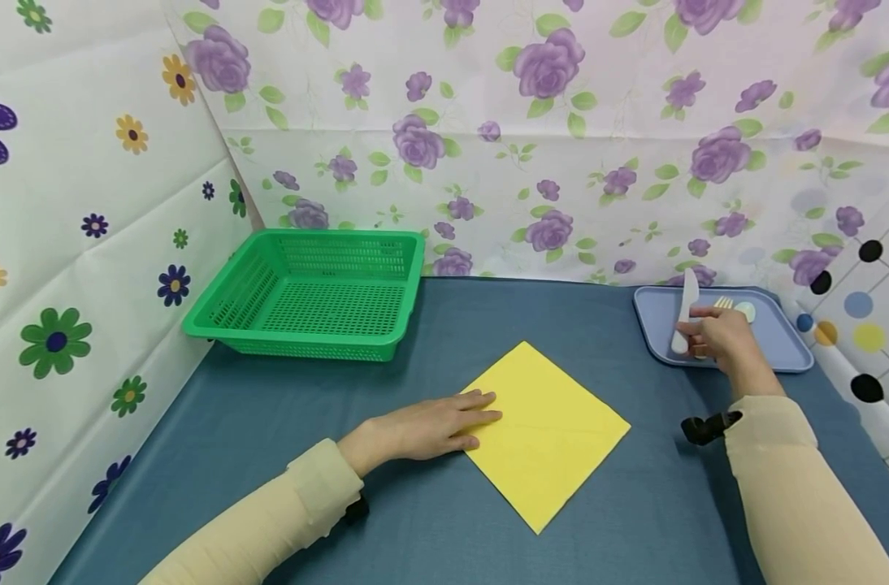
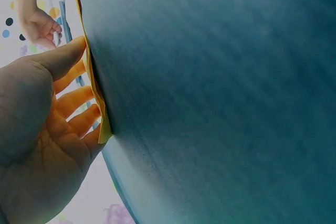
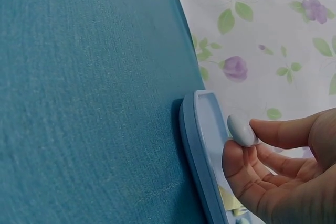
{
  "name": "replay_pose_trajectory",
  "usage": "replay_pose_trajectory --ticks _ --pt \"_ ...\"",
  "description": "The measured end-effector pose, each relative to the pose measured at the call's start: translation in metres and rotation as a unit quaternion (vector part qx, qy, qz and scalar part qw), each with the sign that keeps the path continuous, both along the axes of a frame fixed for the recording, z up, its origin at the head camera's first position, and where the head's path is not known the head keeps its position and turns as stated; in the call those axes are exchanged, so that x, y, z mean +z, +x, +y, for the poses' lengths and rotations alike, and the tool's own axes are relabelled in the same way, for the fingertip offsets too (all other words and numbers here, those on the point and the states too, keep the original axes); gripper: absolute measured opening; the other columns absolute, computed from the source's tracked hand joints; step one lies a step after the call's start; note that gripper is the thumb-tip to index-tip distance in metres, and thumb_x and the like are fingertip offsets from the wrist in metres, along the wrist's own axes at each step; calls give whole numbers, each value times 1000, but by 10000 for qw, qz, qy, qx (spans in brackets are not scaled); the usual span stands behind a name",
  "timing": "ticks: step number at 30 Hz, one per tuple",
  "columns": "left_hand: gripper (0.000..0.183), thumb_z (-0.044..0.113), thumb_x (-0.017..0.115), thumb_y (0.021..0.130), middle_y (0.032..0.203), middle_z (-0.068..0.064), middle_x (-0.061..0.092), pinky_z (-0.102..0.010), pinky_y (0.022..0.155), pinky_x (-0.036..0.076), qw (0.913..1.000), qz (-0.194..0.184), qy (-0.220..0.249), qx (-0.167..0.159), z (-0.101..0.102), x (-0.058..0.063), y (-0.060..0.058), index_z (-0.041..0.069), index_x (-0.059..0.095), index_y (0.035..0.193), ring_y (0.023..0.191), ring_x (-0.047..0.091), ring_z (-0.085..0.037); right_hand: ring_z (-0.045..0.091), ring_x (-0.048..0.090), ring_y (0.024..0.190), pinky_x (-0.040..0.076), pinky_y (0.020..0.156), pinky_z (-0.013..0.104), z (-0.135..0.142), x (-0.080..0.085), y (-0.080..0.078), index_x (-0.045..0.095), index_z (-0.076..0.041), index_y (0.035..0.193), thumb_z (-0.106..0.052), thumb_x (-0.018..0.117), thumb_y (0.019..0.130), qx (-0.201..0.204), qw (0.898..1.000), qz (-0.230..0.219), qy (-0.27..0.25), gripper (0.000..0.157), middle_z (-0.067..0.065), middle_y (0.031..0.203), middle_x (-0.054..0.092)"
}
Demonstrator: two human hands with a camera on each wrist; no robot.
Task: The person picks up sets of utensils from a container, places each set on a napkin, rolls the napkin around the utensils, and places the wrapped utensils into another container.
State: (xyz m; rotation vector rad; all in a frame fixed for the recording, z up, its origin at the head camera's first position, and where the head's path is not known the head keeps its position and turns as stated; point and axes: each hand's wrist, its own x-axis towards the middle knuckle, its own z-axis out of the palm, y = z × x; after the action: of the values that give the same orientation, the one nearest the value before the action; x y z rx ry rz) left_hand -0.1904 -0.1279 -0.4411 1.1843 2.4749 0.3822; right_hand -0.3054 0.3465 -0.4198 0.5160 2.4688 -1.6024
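Observation:
A yellow square napkin lies flat, turned cornerwise, at the middle of the table. My left hand rests on its left corner with the fingers stretched out; in the left wrist view the napkin's edge runs along the fingertips. Over the blue-grey tray at the right, my right hand pinches a white table knife by its handle, blade pointing away. The handle's rounded end shows between thumb and fingers in the right wrist view. A pale fork and a spoon lie in the tray, partly behind the hand.
A green plastic basket with perforated sides stands at the back left. Blue cloth covers the table. Flower-patterned sheets hang behind and at the left, and a dotted sheet borders the tray on the right.

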Motion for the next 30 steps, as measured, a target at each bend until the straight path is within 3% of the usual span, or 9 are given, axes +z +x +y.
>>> replay_pose_trajectory --ticks 4,11,14,26,30 --pt "57 33 52 112 173 -4 21 -37 126 25 10000 37 9 -46 0 -1 1 19 35 164 159 16 -19 12 63 76 62 74 32 0 -1 1 33 8 156 -10 61 105 17 10000 -62 36 60 4 95 60" --pt "57 32 53 111 173 -3 21 -37 126 26 10000 -74 61 -2 0 -1 1 19 35 164 159 16 -19 12 63 79 62 76 31 0 -1 1 30 7 158 -10 57 107 18 10000 -67 -44 60 19 126 52" --pt "57 31 53 111 173 -4 22 -37 126 25 9999 -95 64 -1 0 0 1 19 36 164 159 16 -19 12 61 81 61 76 30 0 0 1 28 6 159 -8 56 107 63 9998 -45 -159 61 20 131 49" --pt "57 33 51 112 173 -3 20 -37 126 26 10000 -8 -99 6 0 3 1 20 34 165 159 15 -18 10 61 85 61 79 30 -2 9 2 22 5 162 -11 53 108 406 9983 39 -421 65 11 123 50" --pt "57 33 50 112 173 -3 19 -37 126 26 9999 42 -162 -30 1 3 2 20 33 165 159 15 -19 10 62 85 61 79 30 -3 11 4 23 5 162 -14 55 108 571 9972 60 -480 65 3 114 54"
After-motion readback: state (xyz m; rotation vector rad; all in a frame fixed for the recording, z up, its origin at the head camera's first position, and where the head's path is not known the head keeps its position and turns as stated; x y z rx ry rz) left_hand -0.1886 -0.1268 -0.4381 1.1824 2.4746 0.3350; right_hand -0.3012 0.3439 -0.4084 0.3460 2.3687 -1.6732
